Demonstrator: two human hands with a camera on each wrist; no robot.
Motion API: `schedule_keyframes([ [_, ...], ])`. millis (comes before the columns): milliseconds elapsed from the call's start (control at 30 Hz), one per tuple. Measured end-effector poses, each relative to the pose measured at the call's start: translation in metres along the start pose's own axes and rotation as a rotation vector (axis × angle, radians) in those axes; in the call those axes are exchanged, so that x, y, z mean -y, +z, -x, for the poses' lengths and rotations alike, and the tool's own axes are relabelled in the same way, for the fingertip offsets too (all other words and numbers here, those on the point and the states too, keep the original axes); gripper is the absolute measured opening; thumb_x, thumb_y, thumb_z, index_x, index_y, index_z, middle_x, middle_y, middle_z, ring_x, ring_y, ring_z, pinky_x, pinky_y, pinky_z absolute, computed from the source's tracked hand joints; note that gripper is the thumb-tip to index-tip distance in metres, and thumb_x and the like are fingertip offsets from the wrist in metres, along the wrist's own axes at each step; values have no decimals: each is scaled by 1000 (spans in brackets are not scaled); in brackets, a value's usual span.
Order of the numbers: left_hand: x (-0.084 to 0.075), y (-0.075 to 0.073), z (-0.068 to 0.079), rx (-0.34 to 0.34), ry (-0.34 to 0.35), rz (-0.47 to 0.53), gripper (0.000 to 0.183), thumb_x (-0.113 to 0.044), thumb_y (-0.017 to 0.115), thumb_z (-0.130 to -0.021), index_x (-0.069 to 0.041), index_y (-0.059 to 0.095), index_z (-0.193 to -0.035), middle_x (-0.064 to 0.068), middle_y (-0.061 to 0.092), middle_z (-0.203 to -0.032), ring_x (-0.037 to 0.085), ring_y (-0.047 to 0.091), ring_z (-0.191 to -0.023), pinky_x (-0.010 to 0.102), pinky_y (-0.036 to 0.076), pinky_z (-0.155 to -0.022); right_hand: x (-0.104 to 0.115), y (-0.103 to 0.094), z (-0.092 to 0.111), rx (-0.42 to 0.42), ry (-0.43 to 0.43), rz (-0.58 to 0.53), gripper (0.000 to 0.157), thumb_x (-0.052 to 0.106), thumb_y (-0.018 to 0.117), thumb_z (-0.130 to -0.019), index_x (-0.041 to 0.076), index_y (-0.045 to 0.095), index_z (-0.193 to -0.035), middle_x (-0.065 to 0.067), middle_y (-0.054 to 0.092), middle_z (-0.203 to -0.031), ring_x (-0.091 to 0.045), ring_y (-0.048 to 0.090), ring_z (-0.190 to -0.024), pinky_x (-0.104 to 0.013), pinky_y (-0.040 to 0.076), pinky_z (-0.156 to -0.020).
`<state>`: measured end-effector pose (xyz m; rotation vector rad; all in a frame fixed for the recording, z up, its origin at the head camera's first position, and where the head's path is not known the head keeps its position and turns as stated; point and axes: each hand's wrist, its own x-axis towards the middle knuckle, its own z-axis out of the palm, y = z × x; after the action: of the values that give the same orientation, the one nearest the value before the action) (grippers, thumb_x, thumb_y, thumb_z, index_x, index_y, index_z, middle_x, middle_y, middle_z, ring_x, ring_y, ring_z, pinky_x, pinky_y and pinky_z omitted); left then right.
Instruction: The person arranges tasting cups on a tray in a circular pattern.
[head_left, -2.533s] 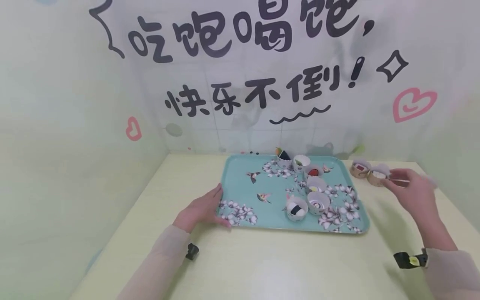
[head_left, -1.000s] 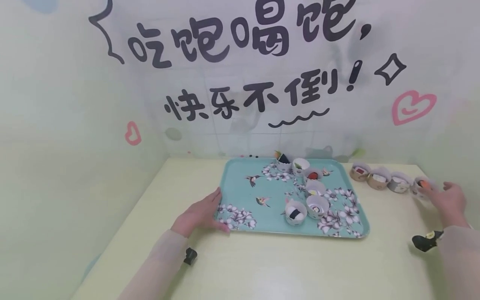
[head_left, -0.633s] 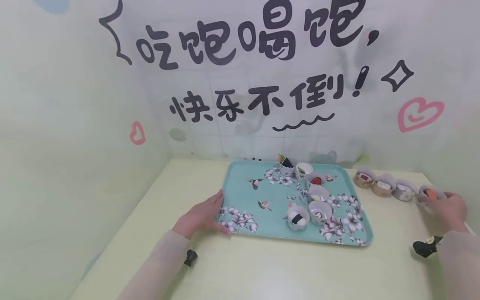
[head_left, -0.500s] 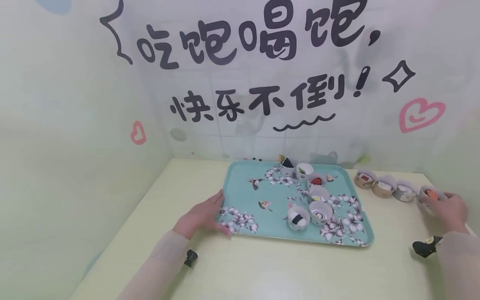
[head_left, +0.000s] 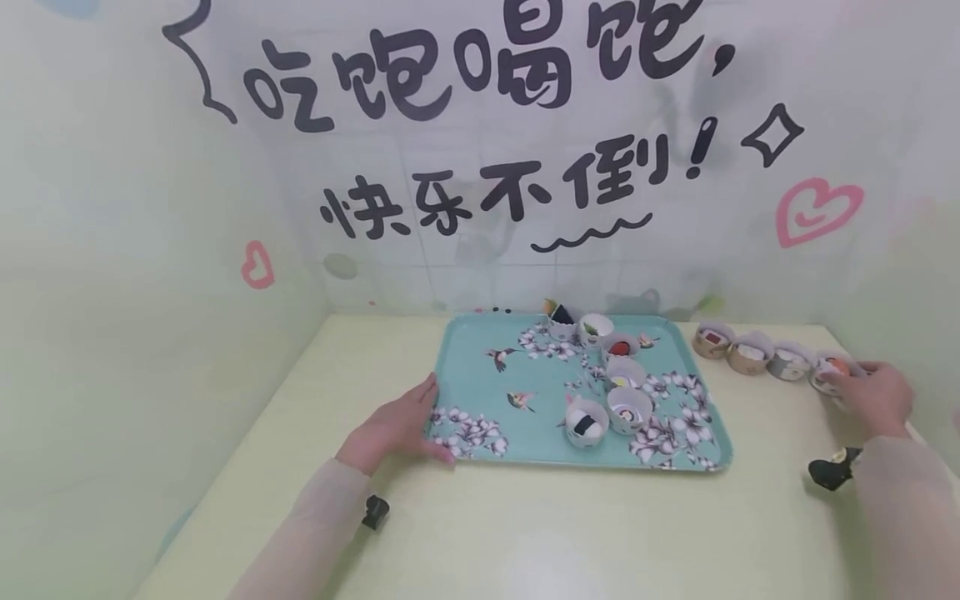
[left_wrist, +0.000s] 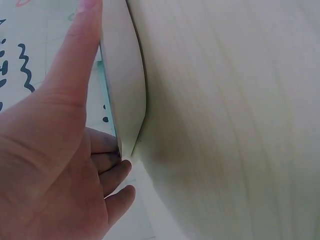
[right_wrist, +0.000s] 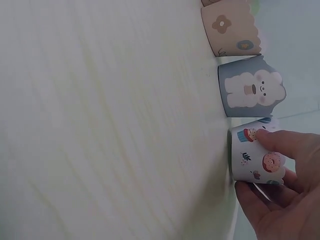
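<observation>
Right hand (head_left: 881, 400) pinches the rightmost cupcake-print paper cup (right_wrist: 252, 159): likely light, crushable, best gripped gently by its sides! Left hand (head_left: 390, 425), loosely spread, touches the bird-print tray (head_left: 467, 385) at left.

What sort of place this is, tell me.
Probably a food-themed booth: a pale table boxed in by printed walls, Chinese lettering about eating and drinking, and a floral tray bearing cups of food-like pieces.

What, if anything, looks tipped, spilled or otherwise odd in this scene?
Nothing stands out. The six cups on the tray and the row of four cups beside it look upright, and I see nothing spilled on the table. The right hand grips the row's end cup.
</observation>
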<state>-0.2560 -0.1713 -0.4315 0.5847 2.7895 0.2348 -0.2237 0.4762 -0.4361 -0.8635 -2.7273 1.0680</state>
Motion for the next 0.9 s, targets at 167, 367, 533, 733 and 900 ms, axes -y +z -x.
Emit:
schedule_keyframes([
  [167, 2, 0, -1, 2, -2, -5, 134, -69, 79, -65, 4, 15, -157, 21, 9, -167, 37, 20, -154, 48, 31, -122, 0, 0, -2, 14, 14, -1, 80, 41, 55, -98, -20, 29, -144, -44, 29, -147, -58, 36, -128, -57, 41, -92],
  [367, 3, 0, -2, 11, -5, -15, 134, -69, 79, -65, 3, 14, -158, 20, 8, -168, 37, 19, -154, 49, 31, -123, -2, 0, 1, 10, 7, -12, 81, 42, 53, -99, -20, 28, -145, -44, 29, -147, -57, 37, -126, -59, 40, -93],
  [533, 5, -1, -4, 15, 2, -16, 135, -71, 78, -65, 3, 13, -158, 20, 7, -168, 38, 18, -154, 49, 30, -123, -3, -2, 3, -6, -16, -9, 80, 43, 52, -99, -19, 29, -144, -44, 31, -146, -58, 38, -126, -61, 39, -96],
  [733, 5, 1, -5, 15, 9, -4, 134, -70, 78, -66, 4, 14, -158, 20, 6, -168, 37, 17, -154, 49, 31, -123, 0, -5, 7, -10, -3, -22, 80, 44, 53, -98, -17, 31, -145, -43, 32, -147, -57, 38, -126, -60, 40, -94],
  [900, 4, 1, -5, 18, 9, -8, 134, -70, 78, -65, 3, 14, -158, 20, 6, -168, 37, 17, -154, 49, 31, -123, 3, -7, 18, -12, -27, -20, 76, 40, 54, -99, -17, 32, -144, -44, 32, -146, -57, 37, -127, -61, 40, -94],
])
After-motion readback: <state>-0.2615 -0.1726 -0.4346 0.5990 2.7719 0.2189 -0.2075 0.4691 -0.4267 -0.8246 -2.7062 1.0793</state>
